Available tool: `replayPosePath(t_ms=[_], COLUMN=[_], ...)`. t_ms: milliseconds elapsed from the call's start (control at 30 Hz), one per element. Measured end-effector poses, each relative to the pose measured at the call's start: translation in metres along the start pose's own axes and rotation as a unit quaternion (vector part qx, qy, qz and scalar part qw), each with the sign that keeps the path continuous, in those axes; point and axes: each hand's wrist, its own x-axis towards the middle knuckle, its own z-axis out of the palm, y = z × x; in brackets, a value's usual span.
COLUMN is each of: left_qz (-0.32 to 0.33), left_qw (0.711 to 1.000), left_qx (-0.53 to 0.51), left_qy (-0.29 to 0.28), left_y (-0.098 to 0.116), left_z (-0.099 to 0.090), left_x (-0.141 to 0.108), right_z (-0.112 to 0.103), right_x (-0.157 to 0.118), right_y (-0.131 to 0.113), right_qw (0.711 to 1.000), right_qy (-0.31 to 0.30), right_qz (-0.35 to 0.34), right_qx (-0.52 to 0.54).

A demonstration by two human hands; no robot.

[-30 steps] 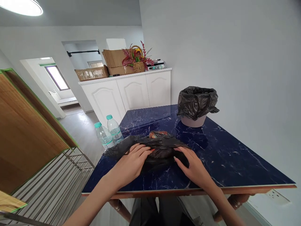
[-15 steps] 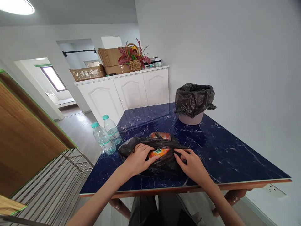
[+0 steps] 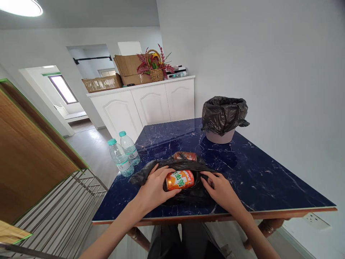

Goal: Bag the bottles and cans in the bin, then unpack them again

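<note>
A glossy, white-veined blue desk (image 3: 269,180) carries one crinkled black plastic bag (image 3: 185,165). Left grip (image 3: 156,185) clasps one cylindrical orange can (image 3: 180,179) in its opening, green-and-white lettering unreadable; right grip (image 3: 219,187) pinches the bag. Two clear bottles (image 3: 121,159) stand beyond the left grip, leftward.

Home interior, apparently a living or dining area. Evidence: white cabinet (image 3: 142,104), 3 panelled doors visible; on its top, a wicker basket (image 3: 156,75) of flowers and 2 cardboard boxes (image 3: 101,83). Table (image 3: 172,135), blue marble-patterned top, turned wooden legs (image 3: 271,226). Ceiling light (image 3: 21,7), round, lit. Wall socket (image 3: 316,220). Doorway (image 3: 45,94), open, showing a further room with window (image 3: 63,89).
</note>
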Motion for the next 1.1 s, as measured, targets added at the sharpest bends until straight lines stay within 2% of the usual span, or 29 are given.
replayPosePath(t_ms=[167, 267, 367, 433, 467, 533, 600, 733, 833, 1100], left_qz=[-0.013, -0.033, -0.119, -0.211, -0.251, -0.293, -0.307, -0.331, -0.323, -0.357], left_qw=[0.991, 0.976, 0.932, 0.891, 0.875, 0.861, 0.865, 0.881, 0.889, 0.895], left_qx=[-0.090, -0.079, 0.005, 0.053, 0.073, 0.108, 0.144, 0.226, 0.259, 0.234], left_qy=[0.102, 0.199, 0.342, 0.398, 0.407, 0.401, 0.371, 0.252, 0.196, 0.126], left_y=[0.026, 0.029, 0.014, -0.003, -0.014, -0.034, -0.054, -0.083, -0.097, -0.116], left_z=[-0.055, -0.089, -0.119, -0.134, -0.139, -0.144, -0.142, -0.125, -0.114, -0.103], left_x=[-0.036, -0.061, -0.083, -0.093, -0.097, -0.103, -0.106, -0.104, -0.096, -0.074], right_z=[0.001, 0.000, -0.001, -0.001, -0.001, -0.001, 0.000, -0.001, -0.002, -0.002], right_x=[0.000, 0.001, 0.001, 0.001, 0.001, 0.000, 0.000, -0.001, -0.001, 0.000], right_y=[0.000, 0.000, 0.000, 0.000, -0.001, -0.001, -0.001, -0.002, -0.002, -0.003], right_qw=[1.000, 1.000, 1.000, 1.000, 1.000, 1.000, 1.000, 1.000, 1.000, 1.000], right_qy=[-0.006, -0.012, -0.017, -0.019, -0.020, -0.020, -0.021, -0.022, -0.022, -0.025], right_qz=[0.003, 0.003, 0.003, 0.003, 0.002, 0.001, -0.001, -0.003, -0.003, 0.000], right_qx=[0.004, 0.008, 0.013, 0.016, 0.016, 0.017, 0.017, 0.015, 0.011, 0.012])
